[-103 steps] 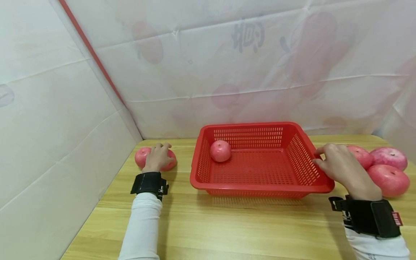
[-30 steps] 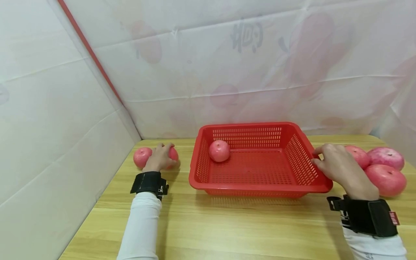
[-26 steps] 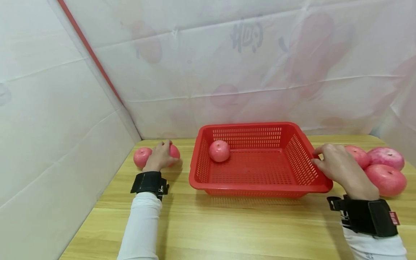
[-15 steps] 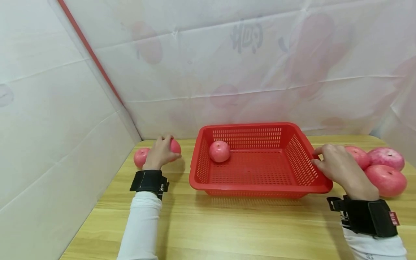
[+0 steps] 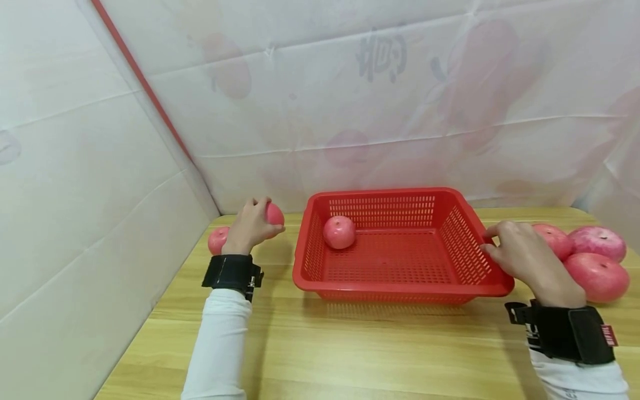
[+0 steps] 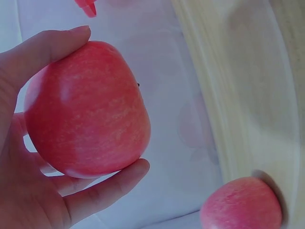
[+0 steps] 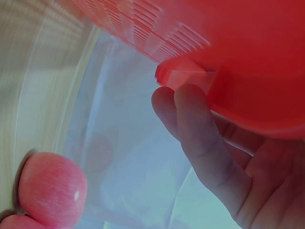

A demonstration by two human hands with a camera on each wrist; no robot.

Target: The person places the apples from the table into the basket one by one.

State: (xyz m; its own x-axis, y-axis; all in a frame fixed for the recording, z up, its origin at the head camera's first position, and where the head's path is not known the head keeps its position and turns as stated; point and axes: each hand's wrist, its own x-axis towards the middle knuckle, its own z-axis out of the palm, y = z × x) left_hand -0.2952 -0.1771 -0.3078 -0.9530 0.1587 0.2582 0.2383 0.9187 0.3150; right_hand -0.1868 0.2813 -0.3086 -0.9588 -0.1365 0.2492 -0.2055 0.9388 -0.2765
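Note:
My left hand [image 5: 248, 225] holds a red apple [image 6: 90, 112] just off the table, thumb on one side and fingers on the other. Behind that hand, partly hidden by it in the head view, another apple [image 5: 217, 240] lies on the table. A red plastic basket [image 5: 400, 288] with slotted walls stands in the middle, and a single apple [image 5: 339, 232] sits inside at its left end. At the basket's right side my right hand [image 5: 530, 261] grips the rim; the right wrist view shows the bent fingers [image 7: 195, 124] under the rim's edge.
To the right of my right hand, several apples [image 5: 597, 276] sit close together on the wooden table [image 5: 380, 350]. One is darker and mottled [image 5: 597, 243]. A pale printed sheet [image 5: 310, 111] hangs as a wall behind the table, and another closes off the left side.
My left hand has taken hold of the right-hand one of the two apples at left, lifting it up and slightly rightward. The right hand and basket stay where they were.

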